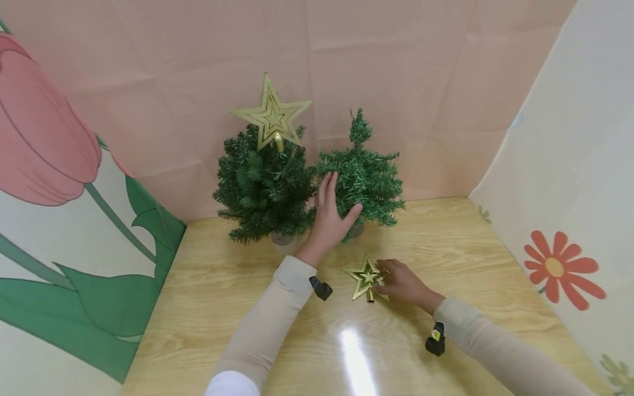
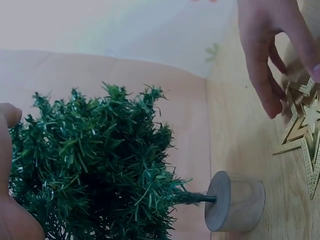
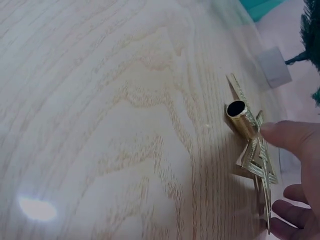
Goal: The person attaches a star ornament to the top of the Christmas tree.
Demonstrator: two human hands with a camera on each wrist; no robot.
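My left hand (image 1: 329, 220) reaches in at the left side of the smaller green artificial Christmas tree (image 1: 364, 176), fingers straight and thumb spread, right at its branches. That tree stands on a round pale wooden base (image 2: 235, 201). A gold star tree topper (image 1: 367, 276) lies on the table in front, its hollow socket (image 3: 236, 109) toward me. Around the star's right-hand points is my right hand (image 1: 403, 283), thumb and fingers spread to either side. In the right wrist view its thumb overlaps the star near the socket.
Left of the smaller tree stands a fuller, darker artificial Christmas tree (image 1: 262, 187), topped by a larger gold star (image 1: 274, 116). Behind both hangs a pink cloth backdrop (image 1: 198, 71). Flower-printed panels (image 1: 540, 165) flank the wood-grain table (image 1: 198, 330).
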